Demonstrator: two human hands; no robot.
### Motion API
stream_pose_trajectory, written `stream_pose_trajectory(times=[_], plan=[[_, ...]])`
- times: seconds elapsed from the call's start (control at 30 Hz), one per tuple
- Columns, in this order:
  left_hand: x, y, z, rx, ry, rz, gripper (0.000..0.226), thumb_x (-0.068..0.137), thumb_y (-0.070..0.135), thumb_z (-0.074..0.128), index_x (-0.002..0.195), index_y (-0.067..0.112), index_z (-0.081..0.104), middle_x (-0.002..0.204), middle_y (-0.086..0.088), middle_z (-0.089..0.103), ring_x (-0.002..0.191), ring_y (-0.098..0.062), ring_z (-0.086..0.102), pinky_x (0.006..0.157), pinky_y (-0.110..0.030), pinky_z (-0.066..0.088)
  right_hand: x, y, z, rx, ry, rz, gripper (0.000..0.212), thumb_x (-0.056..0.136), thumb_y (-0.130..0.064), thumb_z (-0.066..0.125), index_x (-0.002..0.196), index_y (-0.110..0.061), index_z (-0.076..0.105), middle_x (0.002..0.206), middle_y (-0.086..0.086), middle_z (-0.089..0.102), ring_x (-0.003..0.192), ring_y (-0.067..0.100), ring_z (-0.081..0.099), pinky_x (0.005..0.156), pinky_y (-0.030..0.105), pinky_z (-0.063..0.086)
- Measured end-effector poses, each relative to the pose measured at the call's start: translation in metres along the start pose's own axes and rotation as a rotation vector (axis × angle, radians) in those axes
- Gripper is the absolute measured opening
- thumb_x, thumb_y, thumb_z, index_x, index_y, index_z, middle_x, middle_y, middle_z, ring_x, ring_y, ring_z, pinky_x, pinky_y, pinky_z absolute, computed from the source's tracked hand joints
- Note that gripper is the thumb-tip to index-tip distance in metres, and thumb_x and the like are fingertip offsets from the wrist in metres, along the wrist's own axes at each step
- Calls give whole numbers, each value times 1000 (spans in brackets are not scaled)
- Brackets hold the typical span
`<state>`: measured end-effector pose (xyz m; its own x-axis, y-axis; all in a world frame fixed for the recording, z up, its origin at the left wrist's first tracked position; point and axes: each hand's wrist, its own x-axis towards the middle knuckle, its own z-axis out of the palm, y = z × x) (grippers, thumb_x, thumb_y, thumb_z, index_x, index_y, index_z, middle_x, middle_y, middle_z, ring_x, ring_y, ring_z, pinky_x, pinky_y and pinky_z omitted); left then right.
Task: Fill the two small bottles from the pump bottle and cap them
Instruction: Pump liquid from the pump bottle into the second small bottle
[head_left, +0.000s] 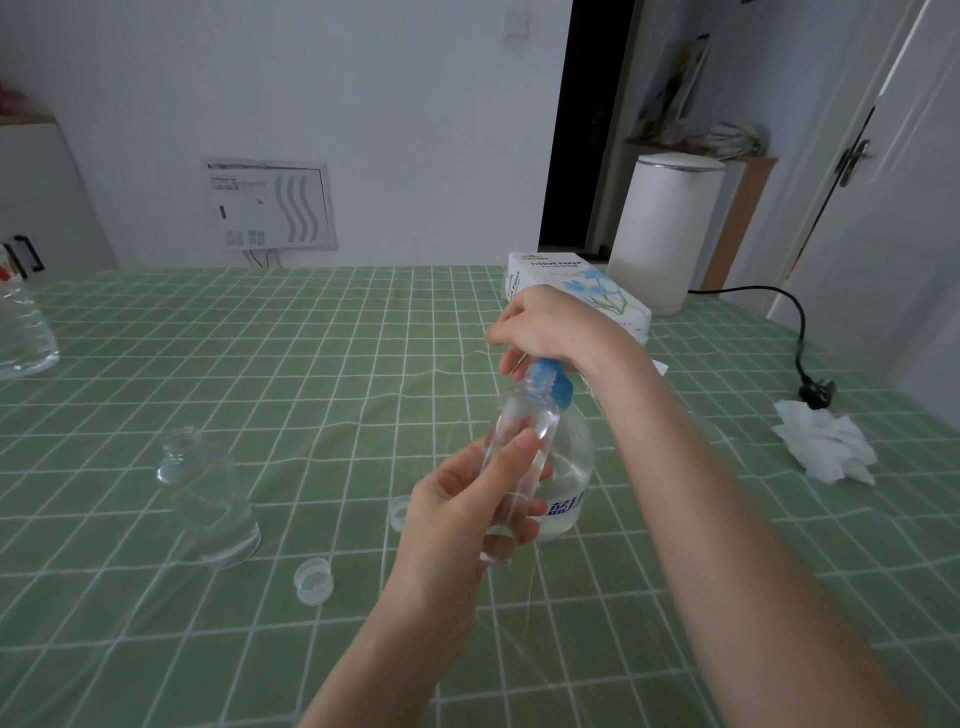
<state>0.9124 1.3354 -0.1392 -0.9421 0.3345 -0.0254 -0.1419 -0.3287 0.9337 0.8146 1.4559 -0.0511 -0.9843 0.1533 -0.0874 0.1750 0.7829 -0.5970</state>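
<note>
Fingers (525, 532) of the left hand (452, 519) are seen, from the head view, curled round a small bottle (524, 415), with the thumb laid across its front. That bottle is held off the counter (311, 364) at a tilt, its open neck set against the blue pump head (551, 385). The right hand (545, 327) is closed over the top of the pump head from above, its fingers bent down round it. The pump bottle (574, 467) is stood on the counter just behind the small bottle, and clear liquid is seen in its lower part. Whether any liquid lies in the small bottle cannot be told.

A second bottle (208, 499), clear and uncapped, is stood upright well to the left. Two clear caps are lying on the counter: one cap (313, 579) between the second bottle and the left forearm, the other cap (400, 512) just beside the left hand. The counter is covered in a green check. Farther back, a tissue box (571, 280) is partly hidden by the right hand. A crumpled tissue (826, 447) and a black plug (818, 392) are lying at the right, and a large water bottle (21, 332) is cut off by the left edge.
</note>
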Motion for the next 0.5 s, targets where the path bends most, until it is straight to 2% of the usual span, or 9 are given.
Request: stream_pose_trajectory(times=[0.1,0.17,0.33,0.43,0.5], plan=[[-1,0,0,-6,-5,9,42,55,55,73,82,24,77,72,0,71,54,-7,58,60,-29,39,-1,-2,-5,-26,2,-5,27,93,-21,56,113,-4,61,99,9,75,93,25,69,87,36,52],[0,0,0,-10,-12,8,42,56,55,73,83,24,77,73,0,71,54,-7,58,61,-28,38,0,-3,-6,-37,-9,4,27,94,-22,57,115,-6,60,101,8,75,98,25,69,83,34,51],[2,1,-1,0,-12,10,40,56,55,73,82,24,77,72,0,71,54,-6,58,60,-28,39,0,-4,-5,-49,-33,16,28,93,-20,58,118,-7,58,103,8,75,103,26,69,90,37,52],[1,0,-1,-3,-14,6,41,56,55,73,82,24,77,73,-1,71,54,-7,58,60,-28,39,0,-3,-3,-52,-44,13,27,92,-15,58,116,-3,62,104,9,75,105,28,69,87,36,52],[0,0,-1,6,-10,0,41,56,56,73,83,25,77,73,0,71,54,-7,58,61,-29,39,0,-2,0,-38,-52,21,26,91,-13,59,115,-1,63,107,13,73,106,31,68,95,40,53]])
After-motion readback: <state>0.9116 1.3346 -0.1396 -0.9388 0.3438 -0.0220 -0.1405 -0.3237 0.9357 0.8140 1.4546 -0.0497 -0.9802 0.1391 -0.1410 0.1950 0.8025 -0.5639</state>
